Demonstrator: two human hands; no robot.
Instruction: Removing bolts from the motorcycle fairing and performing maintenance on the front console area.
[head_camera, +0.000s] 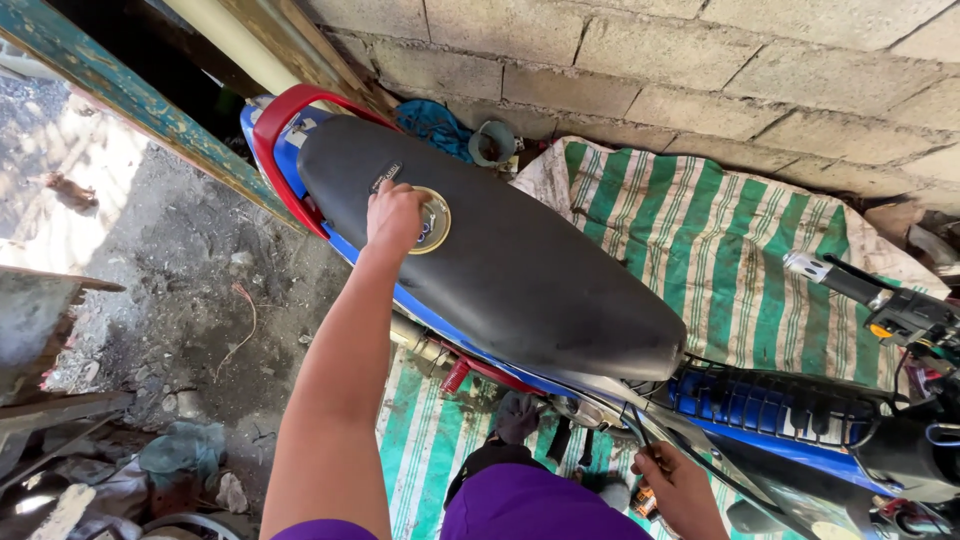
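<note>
1. My left hand (395, 217) sits on the rear part of the black motorcycle seat (500, 265), fingers curled down over a small round tin (432, 220) with a gold rim; it grips the tin's near edge.
2. My right hand (675, 487) is low by the bike's frame, fingers closed around a thin dark tool or cable (640, 440); I cannot tell which, as the tip is too small to read.
3. The seat runs diagonally across the view, from the red grab rail (275, 130) at the back toward the black basket (770, 405) near the front.
4. The blue body panel (440, 325) shows just beneath the seat's near edge.
5. A handlebar grip (850, 282) with a silver end juts in at the right.
6. A green-and-white striped cloth (700, 230) lies under and behind the bike, against the grey block wall (700, 70).
7. A blue rag (435, 125) and a small grey cup (493, 143) rest at the wall's foot, just beyond the seat.
8. Bare dirt ground (190, 270) spreads to the left.
</note>
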